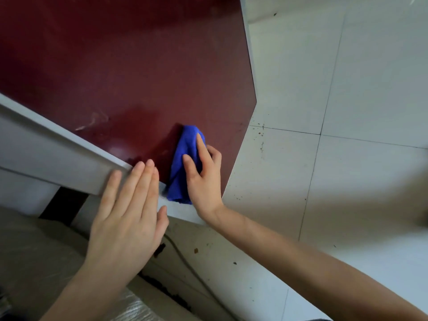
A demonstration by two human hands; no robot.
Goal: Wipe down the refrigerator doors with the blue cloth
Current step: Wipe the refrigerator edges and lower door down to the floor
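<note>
1. There are two bare hands, one blue cloth (185,163) and one dark red fridge door (129,72).
2. The right hand (203,179) presses the bunched cloth against the door. Its thumb and fingers curl around the cloth and hold it.
3. The cloth sits low on the door, near the door's bottom corner, and its lower end hangs over the grey edge (55,149).
4. The left hand (129,216) is open and flat, with fingers straight and close together. It holds nothing. Its fingertips rest by the grey edge, just beside the cloth.
5. Most of the red door above the cloth is bare.
6. To the right of the door are white floor tiles (347,112) with small dark specks.
</note>
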